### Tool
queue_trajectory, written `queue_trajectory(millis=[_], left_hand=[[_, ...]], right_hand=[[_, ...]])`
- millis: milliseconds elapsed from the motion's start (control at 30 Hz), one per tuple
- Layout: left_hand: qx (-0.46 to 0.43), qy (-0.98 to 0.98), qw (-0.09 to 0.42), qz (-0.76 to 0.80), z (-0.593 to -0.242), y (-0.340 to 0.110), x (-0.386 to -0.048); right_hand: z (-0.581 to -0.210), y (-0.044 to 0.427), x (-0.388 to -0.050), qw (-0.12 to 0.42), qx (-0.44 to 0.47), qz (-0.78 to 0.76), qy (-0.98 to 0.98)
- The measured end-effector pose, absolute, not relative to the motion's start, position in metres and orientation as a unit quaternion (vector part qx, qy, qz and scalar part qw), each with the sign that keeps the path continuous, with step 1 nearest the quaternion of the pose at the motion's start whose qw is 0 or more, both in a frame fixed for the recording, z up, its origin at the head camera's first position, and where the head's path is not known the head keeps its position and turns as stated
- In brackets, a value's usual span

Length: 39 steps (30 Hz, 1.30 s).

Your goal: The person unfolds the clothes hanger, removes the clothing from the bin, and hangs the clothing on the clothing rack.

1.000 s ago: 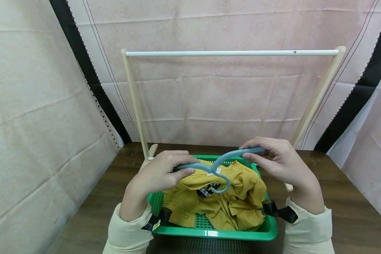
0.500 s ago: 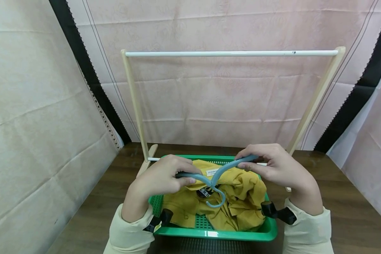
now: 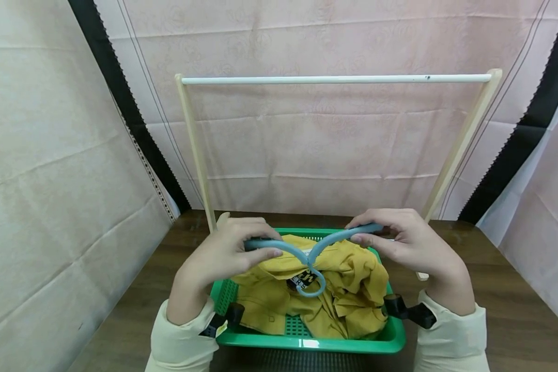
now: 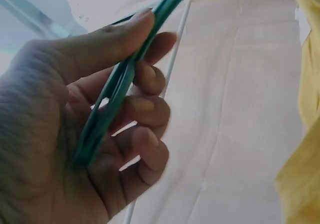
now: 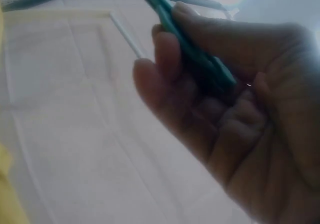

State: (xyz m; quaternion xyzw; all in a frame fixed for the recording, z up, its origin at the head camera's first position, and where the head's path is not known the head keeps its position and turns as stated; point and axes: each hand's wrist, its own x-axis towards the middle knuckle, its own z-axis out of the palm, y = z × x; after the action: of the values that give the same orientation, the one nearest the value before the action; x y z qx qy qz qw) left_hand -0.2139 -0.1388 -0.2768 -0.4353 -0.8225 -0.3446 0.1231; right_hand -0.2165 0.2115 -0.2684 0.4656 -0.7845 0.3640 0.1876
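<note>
A blue hanger (image 3: pixel 331 238) is held above the basket in the head view, its hook curving toward the near side. My left hand (image 3: pixel 223 253) pinches one arm of it between thumb and fingers, and my right hand (image 3: pixel 406 240) pinches the other. Below lies a crumpled yellow garment (image 3: pixel 353 289) with a dark printed patch. In the left wrist view the hanger (image 4: pixel 120 83) crosses the palm of the left hand (image 4: pixel 95 108). The right wrist view shows the hanger (image 5: pixel 192 48) between thumb and fingers of the right hand (image 5: pixel 225 108).
The garment lies in a green basket (image 3: pixel 307 343) on a brown wooden table (image 3: pixel 139 305). Behind the basket stands a rack with a white top bar (image 3: pixel 335 80) and cream side posts (image 3: pixel 465 139). Pale cloth (image 3: pixel 316 144) hangs at the back and sides.
Over the last second the hanger's hook has swung toward the near side and left. Since half a second ago my left hand has moved slightly up and left; both hands kept their hold.
</note>
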Motion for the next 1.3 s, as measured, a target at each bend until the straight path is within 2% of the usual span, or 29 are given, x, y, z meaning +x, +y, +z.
queue_trajectory(millis=[200, 333, 500, 733, 933, 1067, 1300], left_hand=[[-0.388, -0.792, 0.227, -0.413, -0.275, -0.155, -0.217], [-0.368, -0.734, 0.268, -0.504, -0.275, -0.152, -0.22], [-0.368, -0.634, 0.258, -0.629, -0.275, -0.141, -0.223], [-0.373, -0.54, 0.22, -0.721, -0.275, -0.136, -0.226], [-0.383, -0.517, 0.216, -0.735, -0.277, -0.136, -0.227], [-0.395, -0.501, 0.235, -0.733, -0.276, -0.134, -0.228], [-0.411, -0.5, 0.309, -0.697, -0.278, -0.133, -0.23]], right_hand=[[-0.27, 0.214, -0.22, 0.237, 0.462, 0.378, -0.766], [-0.27, 0.211, -0.224, 0.287, 0.476, 0.396, -0.731], [-0.267, 0.206, -0.222, 0.324, 0.476, 0.408, -0.708], [-0.265, 0.202, -0.223, 0.303, 0.485, 0.48, -0.666], [-0.269, 0.201, -0.226, 0.302, 0.471, 0.524, -0.642], [-0.269, 0.199, -0.226, 0.314, 0.459, 0.538, -0.633], [-0.269, 0.196, -0.226, 0.327, 0.431, 0.546, -0.639]])
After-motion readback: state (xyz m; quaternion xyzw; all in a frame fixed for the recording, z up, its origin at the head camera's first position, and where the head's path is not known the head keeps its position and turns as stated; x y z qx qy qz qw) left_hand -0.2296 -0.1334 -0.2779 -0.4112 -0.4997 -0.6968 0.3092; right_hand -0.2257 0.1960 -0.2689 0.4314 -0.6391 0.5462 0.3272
